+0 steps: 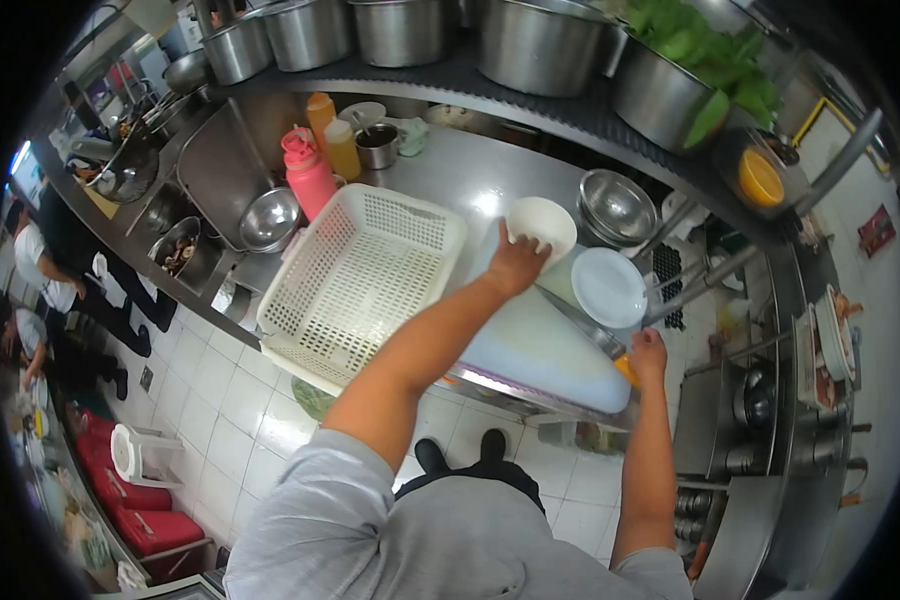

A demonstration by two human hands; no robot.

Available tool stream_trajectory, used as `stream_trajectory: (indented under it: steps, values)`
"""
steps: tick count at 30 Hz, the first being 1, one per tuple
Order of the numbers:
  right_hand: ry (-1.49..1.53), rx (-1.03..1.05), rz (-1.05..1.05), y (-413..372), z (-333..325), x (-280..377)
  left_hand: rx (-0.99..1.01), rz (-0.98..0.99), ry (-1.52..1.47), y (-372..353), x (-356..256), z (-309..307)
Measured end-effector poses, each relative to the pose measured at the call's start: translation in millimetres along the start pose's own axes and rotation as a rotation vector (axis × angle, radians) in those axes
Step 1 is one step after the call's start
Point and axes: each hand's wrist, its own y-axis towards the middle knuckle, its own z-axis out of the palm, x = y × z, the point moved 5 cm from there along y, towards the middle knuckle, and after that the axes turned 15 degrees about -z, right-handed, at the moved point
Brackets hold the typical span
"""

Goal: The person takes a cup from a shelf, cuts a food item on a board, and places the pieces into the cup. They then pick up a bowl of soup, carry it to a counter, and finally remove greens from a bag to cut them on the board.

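Observation:
My left hand point(515, 262) reaches forward and grips the near rim of a white bowl point(545, 222) on the steel counter point(470, 170). My right hand point(648, 356) rests at the counter's right edge, its fingers closed around an orange knife handle point(625, 370); the long blade point(575, 318) lies across a pale cutting board point(540, 350). A white plate point(608, 287) sits just past the blade, between the two hands.
An empty white plastic basket point(355, 280) stands left of the board. Squeeze bottles point(310, 172), steel bowls point(618, 205) and a cup crowd the counter's back. Large pots point(540, 40) and greens point(705, 50) fill the shelf above. Other people stand at the far left.

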Motion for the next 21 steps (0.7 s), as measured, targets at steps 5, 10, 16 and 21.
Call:
stream_trajectory:
  steps: [5,10,16,21]
  values:
    - [0.306,0.114,0.403,17,10,33,-0.121,0.063,0.034,2,-7,-5]
    - [0.211,0.146,0.439,31,28,22,-0.232,0.020,-0.009,35,14,2]
    - [0.072,0.120,0.410,22,28,22,-0.285,-0.123,0.110,106,96,17]
    - [0.173,-0.062,0.495,21,35,13,-0.020,-0.232,0.239,130,152,46]
